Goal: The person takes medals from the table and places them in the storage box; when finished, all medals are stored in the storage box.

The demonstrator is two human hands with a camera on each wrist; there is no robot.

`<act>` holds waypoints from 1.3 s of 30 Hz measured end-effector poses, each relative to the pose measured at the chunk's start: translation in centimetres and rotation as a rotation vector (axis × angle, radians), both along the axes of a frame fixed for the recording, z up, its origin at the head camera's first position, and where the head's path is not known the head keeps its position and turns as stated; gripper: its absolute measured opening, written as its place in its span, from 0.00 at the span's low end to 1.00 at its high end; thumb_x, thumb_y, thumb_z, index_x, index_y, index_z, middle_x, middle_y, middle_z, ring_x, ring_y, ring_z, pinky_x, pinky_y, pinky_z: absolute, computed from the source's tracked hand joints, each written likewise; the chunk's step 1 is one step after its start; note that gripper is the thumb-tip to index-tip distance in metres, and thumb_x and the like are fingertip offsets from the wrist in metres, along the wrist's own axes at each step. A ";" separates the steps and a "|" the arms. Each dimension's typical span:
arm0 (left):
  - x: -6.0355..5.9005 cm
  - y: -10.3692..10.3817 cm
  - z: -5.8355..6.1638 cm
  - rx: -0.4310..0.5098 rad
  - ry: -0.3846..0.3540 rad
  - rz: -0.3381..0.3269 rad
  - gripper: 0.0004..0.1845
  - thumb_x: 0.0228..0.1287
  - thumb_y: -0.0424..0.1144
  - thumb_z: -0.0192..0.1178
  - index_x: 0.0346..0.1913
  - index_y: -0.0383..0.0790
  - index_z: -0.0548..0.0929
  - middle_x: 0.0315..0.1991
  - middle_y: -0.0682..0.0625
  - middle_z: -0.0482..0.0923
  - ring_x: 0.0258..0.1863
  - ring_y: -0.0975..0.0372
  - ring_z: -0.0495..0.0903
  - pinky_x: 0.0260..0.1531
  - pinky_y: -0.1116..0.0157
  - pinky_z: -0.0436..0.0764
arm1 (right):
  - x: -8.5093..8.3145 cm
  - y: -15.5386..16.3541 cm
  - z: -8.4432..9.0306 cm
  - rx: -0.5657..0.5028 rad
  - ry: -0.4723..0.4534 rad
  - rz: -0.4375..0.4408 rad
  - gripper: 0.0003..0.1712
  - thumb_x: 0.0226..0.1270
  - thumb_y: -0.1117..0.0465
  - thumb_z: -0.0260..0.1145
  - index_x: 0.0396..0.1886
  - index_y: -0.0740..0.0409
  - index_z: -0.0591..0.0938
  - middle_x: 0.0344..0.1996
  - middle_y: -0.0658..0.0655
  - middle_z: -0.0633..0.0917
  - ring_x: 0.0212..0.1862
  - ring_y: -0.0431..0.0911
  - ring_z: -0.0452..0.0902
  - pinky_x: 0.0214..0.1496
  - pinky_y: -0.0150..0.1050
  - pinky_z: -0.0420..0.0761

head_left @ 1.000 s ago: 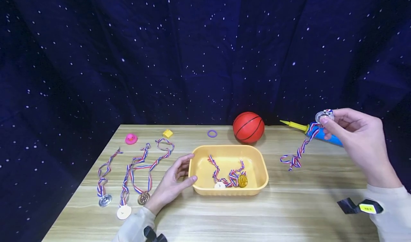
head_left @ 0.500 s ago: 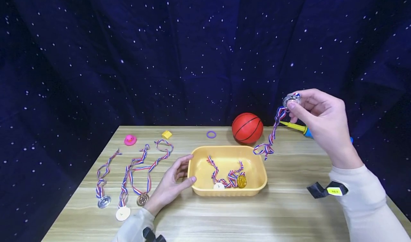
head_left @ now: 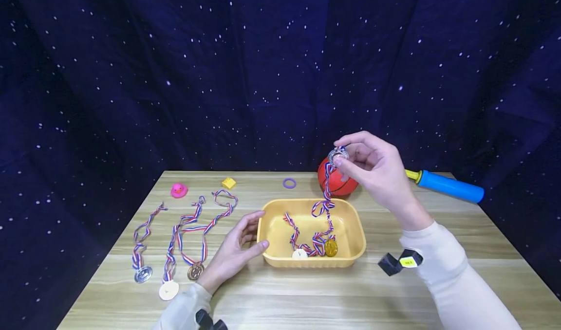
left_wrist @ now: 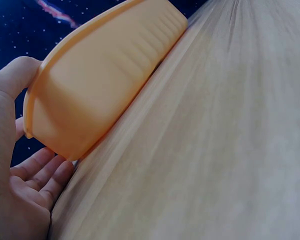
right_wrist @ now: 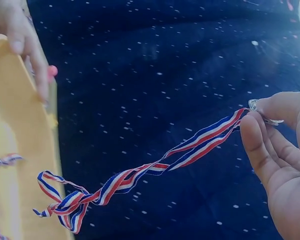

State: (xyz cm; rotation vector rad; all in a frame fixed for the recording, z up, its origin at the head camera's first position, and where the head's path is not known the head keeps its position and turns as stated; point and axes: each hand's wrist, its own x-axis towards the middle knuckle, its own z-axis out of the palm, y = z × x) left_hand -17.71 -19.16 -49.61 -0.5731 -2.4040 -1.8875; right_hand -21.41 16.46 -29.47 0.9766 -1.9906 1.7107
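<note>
A big wooden table (head_left: 394, 291) stands in front of a dark blue cloth with white dots (head_left: 219, 67). In the middle of the table sits a yellow tub (head_left: 356, 237). Two medals with striped ribbons (head_left: 315, 245) lie inside it.

The right hand (head_left: 377, 172) is lifted up in the air over the back edge of the tub, with the arm coming in from the right in a pale sleeve (head_left: 447, 271). Its thumb and first fingers pinch a silver medal (head_left: 338, 155), and the other fingers curl loosely. The medal's red, white and blue ribbon (head_left: 324, 201) hangs down from the hand, and its low end is over the tub.

The left hand (head_left: 234, 252) rests on the table at the left side of the tub. Its fingers are mostly straight and a little spread, and the thumb and fingertips touch the tub's wall.

Behind the right hand is an orange ball (head_left: 335, 181). A blue pump with a yellow tip (head_left: 447, 186) lies at the far right. Three more medals (head_left: 175, 252) lie in a row on the left. At the back are a pink duck (head_left: 178, 190), a yellow block (head_left: 229, 182) and a purple ring (head_left: 289, 183)
</note>
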 end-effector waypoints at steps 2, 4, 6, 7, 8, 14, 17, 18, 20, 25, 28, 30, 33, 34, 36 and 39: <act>0.0 0.0 0.1 0.000 -0.003 0.001 0.42 0.71 0.37 0.76 0.84 0.49 0.69 0.72 0.38 0.79 0.70 0.45 0.79 0.71 0.62 0.81 | -0.2 -1.0 -0.4 0.021 -0.009 0.016 0.19 0.73 0.76 0.74 0.60 0.66 0.86 0.32 0.62 0.89 0.30 0.51 0.86 0.33 0.34 0.89; 0.0 0.0 0.1 0.000 -0.005 0.002 0.42 0.71 0.37 0.76 0.84 0.49 0.69 0.72 0.38 0.79 0.70 0.44 0.79 0.71 0.62 0.81 | -0.5 -2.0 -0.9 0.038 -0.016 0.030 0.18 0.75 0.75 0.73 0.61 0.65 0.86 0.32 0.64 0.89 0.30 0.53 0.86 0.35 0.36 0.90; 0.1 0.0 0.1 0.001 -0.006 0.003 0.42 0.71 0.37 0.76 0.84 0.49 0.69 0.73 0.38 0.79 0.70 0.45 0.79 0.71 0.62 0.81 | -0.7 -2.9 -1.3 0.040 -0.029 0.048 0.17 0.76 0.74 0.72 0.61 0.64 0.87 0.34 0.67 0.89 0.30 0.53 0.87 0.35 0.36 0.91; 0.1 0.0 0.2 0.001 -0.008 0.003 0.42 0.71 0.37 0.77 0.84 0.49 0.69 0.72 0.38 0.79 0.70 0.45 0.79 0.71 0.62 0.81 | -0.8 -3.4 -1.4 0.036 -0.033 0.054 0.17 0.76 0.74 0.72 0.61 0.64 0.87 0.34 0.68 0.89 0.30 0.52 0.87 0.35 0.36 0.90; 0.1 0.0 0.1 0.001 -0.008 0.003 0.42 0.71 0.37 0.77 0.84 0.49 0.69 0.73 0.38 0.79 0.70 0.45 0.79 0.71 0.62 0.81 | -0.8 -3.9 -1.7 0.031 -0.039 0.060 0.17 0.76 0.74 0.73 0.61 0.64 0.87 0.34 0.68 0.89 0.29 0.50 0.85 0.33 0.34 0.88; 0.2 -0.1 0.1 -0.001 -0.011 0.003 0.42 0.71 0.37 0.76 0.84 0.50 0.69 0.72 0.38 0.79 0.70 0.44 0.79 0.71 0.62 0.80 | -1.1 -6.3 -2.9 0.025 -0.065 0.067 0.16 0.73 0.74 0.76 0.58 0.66 0.88 0.35 0.61 0.91 0.30 0.44 0.79 0.29 0.31 0.75; 0.2 -0.2 0.0 -0.004 -0.011 0.004 0.42 0.71 0.38 0.76 0.84 0.50 0.69 0.72 0.39 0.79 0.71 0.45 0.79 0.71 0.62 0.80 | -1.2 -7.2 -3.5 0.033 -0.088 0.074 0.16 0.73 0.73 0.76 0.58 0.65 0.89 0.36 0.59 0.92 0.33 0.44 0.82 0.32 0.31 0.77; 0.2 -0.2 0.0 -0.004 -0.008 0.003 0.42 0.71 0.38 0.76 0.84 0.50 0.69 0.72 0.39 0.79 0.71 0.45 0.79 0.71 0.62 0.80 | -1.2 -7.5 -3.7 0.039 -0.094 0.075 0.16 0.73 0.73 0.76 0.58 0.64 0.89 0.36 0.59 0.92 0.34 0.44 0.83 0.33 0.31 0.78; 0.1 -0.1 0.0 -0.006 -0.005 0.003 0.42 0.71 0.38 0.76 0.84 0.51 0.69 0.72 0.40 0.79 0.71 0.45 0.78 0.71 0.62 0.80 | -1.2 -7.8 -4.1 0.053 -0.115 0.076 0.15 0.73 0.72 0.77 0.57 0.62 0.90 0.37 0.60 0.93 0.35 0.45 0.85 0.36 0.31 0.81; 0.1 0.0 0.1 -0.008 -0.003 -0.001 0.42 0.71 0.38 0.76 0.84 0.50 0.69 0.73 0.39 0.78 0.71 0.45 0.78 0.71 0.62 0.80 | -1.2 -8.1 -5.6 0.113 -0.206 0.067 0.15 0.73 0.69 0.78 0.57 0.58 0.91 0.40 0.57 0.94 0.40 0.47 0.91 0.41 0.33 0.89; 0.0 0.0 0.2 -0.005 -0.001 -0.005 0.42 0.71 0.38 0.76 0.84 0.49 0.69 0.73 0.37 0.78 0.71 0.45 0.78 0.71 0.61 0.80 | -1.1 -8.0 -6.6 0.146 -0.261 0.064 0.15 0.73 0.69 0.78 0.57 0.58 0.92 0.42 0.58 0.94 0.42 0.48 0.93 0.45 0.35 0.92; 0.0 0.1 0.3 -0.005 -0.002 -0.006 0.42 0.71 0.38 0.76 0.84 0.49 0.69 0.73 0.37 0.78 0.71 0.45 0.78 0.71 0.61 0.80 | -1.1 -7.9 -7.3 0.161 -0.290 0.064 0.16 0.73 0.70 0.78 0.58 0.59 0.92 0.45 0.58 0.94 0.44 0.48 0.93 0.46 0.37 0.93; -0.1 0.0 0.3 -0.002 0.001 -0.008 0.42 0.71 0.37 0.76 0.84 0.49 0.69 0.73 0.37 0.78 0.71 0.45 0.78 0.71 0.61 0.80 | -0.9 -7.8 -8.3 0.193 -0.328 0.061 0.17 0.72 0.70 0.78 0.59 0.59 0.91 0.46 0.58 0.94 0.44 0.47 0.93 0.46 0.38 0.93; -0.1 0.0 0.2 -0.002 0.003 -0.008 0.41 0.72 0.37 0.76 0.84 0.49 0.69 0.73 0.37 0.78 0.71 0.44 0.78 0.71 0.61 0.80 | -0.9 -7.7 -8.7 0.210 -0.336 0.059 0.17 0.72 0.70 0.78 0.59 0.60 0.91 0.46 0.58 0.94 0.44 0.47 0.93 0.46 0.38 0.93; -0.1 0.0 0.2 -0.004 0.002 -0.008 0.41 0.72 0.38 0.76 0.84 0.49 0.69 0.73 0.38 0.78 0.71 0.44 0.78 0.71 0.60 0.80 | -0.8 -7.6 -9.3 0.251 -0.357 0.055 0.17 0.73 0.69 0.78 0.59 0.59 0.91 0.43 0.57 0.93 0.44 0.46 0.93 0.47 0.38 0.93; 0.0 0.0 0.2 -0.005 0.002 -0.008 0.42 0.72 0.38 0.76 0.84 0.48 0.69 0.73 0.37 0.78 0.71 0.44 0.78 0.71 0.60 0.80 | -0.7 -7.5 -10.1 0.314 -0.380 0.063 0.17 0.73 0.69 0.78 0.59 0.59 0.91 0.41 0.55 0.93 0.43 0.45 0.92 0.46 0.40 0.93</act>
